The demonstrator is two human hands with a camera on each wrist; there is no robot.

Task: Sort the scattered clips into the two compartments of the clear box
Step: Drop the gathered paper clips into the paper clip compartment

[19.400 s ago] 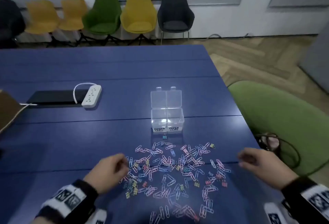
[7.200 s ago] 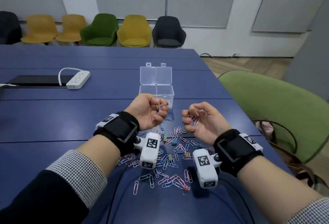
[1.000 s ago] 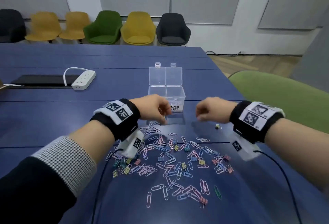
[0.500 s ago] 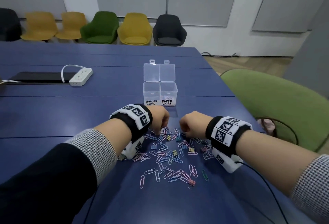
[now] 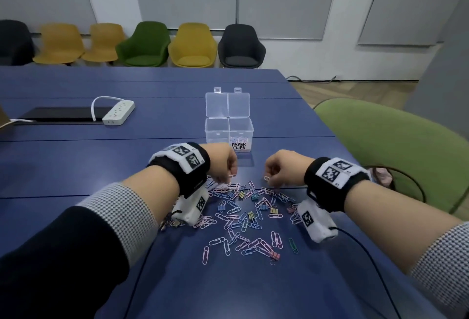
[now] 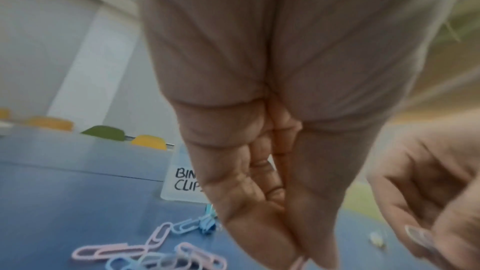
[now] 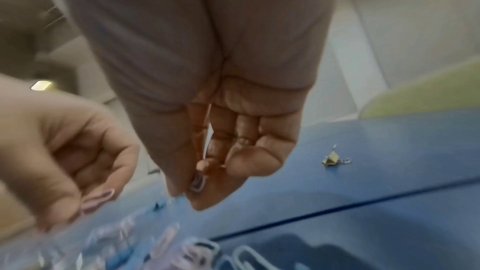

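Blue table [image 5: 76, 166] — clear box [image 5: 229, 128] at twelve o'clock; left hand [image 5: 223, 164] and right hand [image 5: 284, 169] each pinch a paper clip [image 7: 198, 182].

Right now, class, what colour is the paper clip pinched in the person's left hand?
Pink. The left hand pinches a pink paper clip, clearest in the right wrist view.

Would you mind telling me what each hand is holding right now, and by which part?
Each hand pinches a paper clip between thumb and fingertips. The left hand holds a pink clip; the right hand holds a pale clip. Which part of either clip is pinched cannot be told.
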